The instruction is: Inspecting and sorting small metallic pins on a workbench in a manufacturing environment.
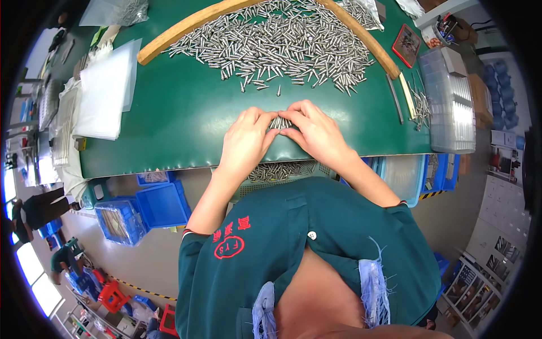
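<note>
My left hand and my right hand meet near the front edge of the green tabletop. Between their thumbs and fingers they pinch a small row of silvery metal pins, lined up side by side. The fingers cover part of the row. Farther off, a wide heap of similar loose pins spreads over the table, and one single pin lies just beyond my fingertips.
Wooden strips border the heap. Clear plastic sheets lie at left. At right are a red-framed tray, long thin rods and a clear plastic box. Below the table edge sits a green basket of pins; blue bins stand lower left.
</note>
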Tool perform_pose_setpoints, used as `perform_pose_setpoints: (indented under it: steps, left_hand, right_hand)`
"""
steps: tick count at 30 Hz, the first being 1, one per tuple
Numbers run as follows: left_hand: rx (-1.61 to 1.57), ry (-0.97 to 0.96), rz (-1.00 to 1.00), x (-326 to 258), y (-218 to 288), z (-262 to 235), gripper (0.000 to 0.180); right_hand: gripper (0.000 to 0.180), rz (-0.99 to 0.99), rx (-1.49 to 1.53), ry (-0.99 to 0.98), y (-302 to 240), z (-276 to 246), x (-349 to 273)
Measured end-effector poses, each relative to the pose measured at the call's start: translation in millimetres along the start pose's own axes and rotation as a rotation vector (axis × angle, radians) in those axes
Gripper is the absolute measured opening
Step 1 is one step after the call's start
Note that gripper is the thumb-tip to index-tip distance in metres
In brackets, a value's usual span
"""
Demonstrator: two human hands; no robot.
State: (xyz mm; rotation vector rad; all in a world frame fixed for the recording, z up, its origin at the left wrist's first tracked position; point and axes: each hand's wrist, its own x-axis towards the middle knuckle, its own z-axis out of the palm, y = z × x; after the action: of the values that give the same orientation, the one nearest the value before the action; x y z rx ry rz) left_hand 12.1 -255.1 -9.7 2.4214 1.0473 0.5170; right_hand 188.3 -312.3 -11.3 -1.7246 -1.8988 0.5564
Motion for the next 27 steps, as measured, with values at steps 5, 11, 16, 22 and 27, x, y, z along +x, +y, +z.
perform_pose_setpoints:
  steps: [5, 11, 16, 22, 27]
  left_hand:
    - [0.015, -0.039, -0.009, -14, 2, 4, 0.024]
    - [-0.031, 0.047, -0.018, -19, 5, 9, 0.025]
    - [-0.139, 0.018, -0.056, -23, 3, 5, 0.028]
    - [-0.24, 0.12, -0.086, -32, -1, 7, 0.025]
    - [-0.17, 0.09, -0.067, -40, 2, 0, 0.022]
  right_hand:
    - [0.029, -0.145, 0.002, -0.066, 5, -3, -7]
    - [0.031, -0.083, 0.024, -0.03, 1, -3, -12]
    - [0.034, -0.015, 0.036, -0.037, -4, -5, -15]
    - [0.037, -0.031, 0.046, -0.006, 0, -6, -17]
    - [0.032, -0.169, -0.029, 0.046, -3, -1, -11]
